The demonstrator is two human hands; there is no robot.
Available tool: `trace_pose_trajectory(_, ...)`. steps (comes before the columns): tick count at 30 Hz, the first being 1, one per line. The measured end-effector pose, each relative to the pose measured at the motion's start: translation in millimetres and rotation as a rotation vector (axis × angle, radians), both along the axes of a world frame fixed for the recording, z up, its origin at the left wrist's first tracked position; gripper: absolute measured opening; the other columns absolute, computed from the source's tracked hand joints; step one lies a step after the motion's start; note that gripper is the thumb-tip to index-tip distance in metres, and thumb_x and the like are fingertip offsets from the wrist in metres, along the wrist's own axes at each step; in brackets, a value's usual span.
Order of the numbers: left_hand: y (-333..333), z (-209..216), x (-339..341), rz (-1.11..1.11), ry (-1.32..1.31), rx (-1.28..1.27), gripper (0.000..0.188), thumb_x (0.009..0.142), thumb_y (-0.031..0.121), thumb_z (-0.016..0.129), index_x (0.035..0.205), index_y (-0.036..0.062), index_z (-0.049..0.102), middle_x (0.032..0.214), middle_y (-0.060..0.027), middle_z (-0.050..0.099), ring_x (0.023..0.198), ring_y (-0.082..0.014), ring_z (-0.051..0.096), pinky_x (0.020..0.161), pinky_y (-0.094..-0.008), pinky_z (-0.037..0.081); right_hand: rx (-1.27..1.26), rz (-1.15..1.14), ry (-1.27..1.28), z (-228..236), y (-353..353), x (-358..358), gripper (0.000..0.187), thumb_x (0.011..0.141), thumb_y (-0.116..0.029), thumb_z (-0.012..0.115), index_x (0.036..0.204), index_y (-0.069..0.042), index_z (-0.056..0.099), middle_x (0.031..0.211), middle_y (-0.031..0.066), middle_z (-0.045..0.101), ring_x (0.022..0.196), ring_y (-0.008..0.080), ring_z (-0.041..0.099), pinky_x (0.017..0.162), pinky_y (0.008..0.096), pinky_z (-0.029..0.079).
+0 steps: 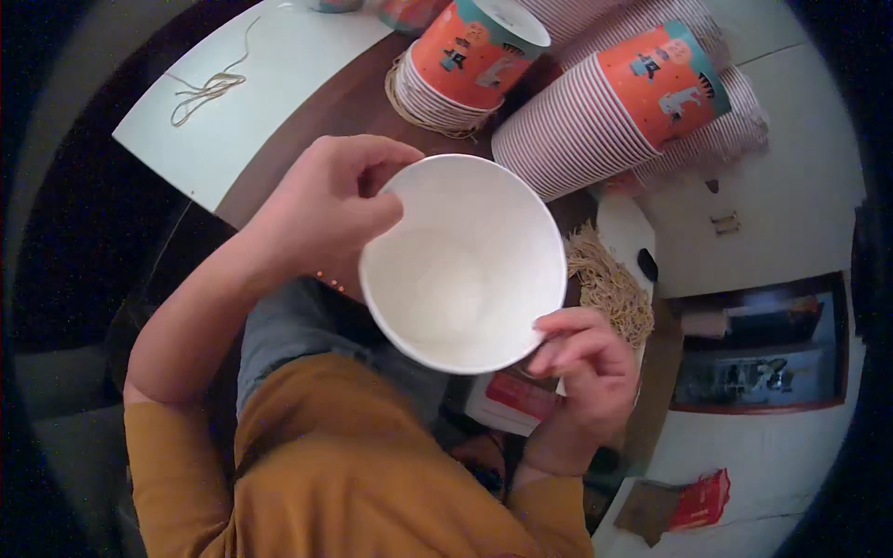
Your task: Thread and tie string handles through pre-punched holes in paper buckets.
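Observation:
A white paper cup (456, 270) is tilted so that its wide mouth and bare inside face up at me. My left hand (339, 200) grips its upper left rim, with the thumb over the edge and the other fingers hidden behind the wall. At the lower right rim, my right hand (586, 367) pinches the edge between thumb and fingers. Just beyond the cup stands a short upside-down stack of orange and teal patterned paper cups (474, 56), with string looped round its lower part. A longer stack of the same cups (595, 116) leans beside it.
A loose loop of string (209, 93) lies on the white surface (279, 56) at the far left. Right of the cup is a tangled bundle of tan string (614, 288). More cup stacks (726, 130) lie behind. A red packet (702, 500) lies at the lower right.

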State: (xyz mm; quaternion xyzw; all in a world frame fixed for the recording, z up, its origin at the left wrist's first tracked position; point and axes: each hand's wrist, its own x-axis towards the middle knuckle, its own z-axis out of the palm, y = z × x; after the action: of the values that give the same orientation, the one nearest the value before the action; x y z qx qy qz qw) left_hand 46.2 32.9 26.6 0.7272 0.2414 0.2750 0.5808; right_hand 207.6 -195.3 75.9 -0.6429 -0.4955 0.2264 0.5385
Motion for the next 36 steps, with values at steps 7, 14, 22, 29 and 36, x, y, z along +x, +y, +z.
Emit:
trace_pose_trajectory(7,-23.4,20.7,-3.5,0.173,-0.19,0.373,0.04,0.073,-0.003,0.058,0.112,0.001,0.061,0.069,-0.0018,0.053,0.056,-0.0058,0.045,0.051,-0.0222,0.038,0.42,-0.114,0.402,4.2,-34.1,86.9,0.006,0.094,-0.008,0.05,0.097,-0.003,0.049,0.071,0.0051,0.051,0.049,0.0067,0.039,0.048,0.0258,0.035)
trace_pose_trajectory(14,-24.0,19.3,8.8,0.236,-0.331,0.565,0.046,0.07,-0.008,0.057,0.115,0.0035,0.061,0.071,-0.0003,0.051,0.057,-0.0067,0.044,0.05,-0.021,0.038,0.149,-0.344,0.054,2.6,-27.1,75.2,0.039,0.089,-0.02,0.06,0.12,0.0,0.049,0.08,0.0023,0.06,0.057,0.0028,0.043,0.05,0.0157,0.034)
trace_pose_trajectory(22,-30.9,14.1,31.1,0.219,-0.459,0.707,0.044,0.071,-0.005,0.062,0.113,0.0055,0.062,0.068,-0.0034,0.05,0.053,-0.0117,0.046,0.047,-0.0242,0.04,-0.134,-0.274,-0.02,-8.0,-2.4,46.0,0.041,0.085,-0.017,0.065,0.118,0.002,0.052,0.095,0.0093,0.065,0.086,0.0161,0.062,0.077,0.0295,0.05)
trace_pose_trajectory(29,-74.0,-67.1,70.5,0.006,-0.495,-0.381,0.027,0.087,0.006,0.062,0.113,0.0,0.058,0.089,-0.0018,0.061,0.079,-0.0073,0.057,0.07,-0.0217,0.048,-0.073,-0.733,-1.032,3.8,12.7,15.4,0.046,0.081,-0.002,0.05,0.126,0.003,0.049,0.103,0.0246,0.063,0.087,0.0356,0.066,0.073,0.0408,0.052)
trace_pose_trajectory(36,-82.6,-75.5,77.8,-0.109,-0.24,-0.384,0.025,0.083,0.008,0.064,0.105,-0.0034,0.058,0.087,-0.0048,0.064,0.08,-0.0062,0.059,0.069,-0.022,0.049,-0.417,-0.726,-0.908,34.1,16.2,6.1,0.035,0.076,-0.007,0.048,0.107,0.003,0.062,0.08,0.0274,0.061,0.074,0.0362,0.066,0.067,0.04,0.051)
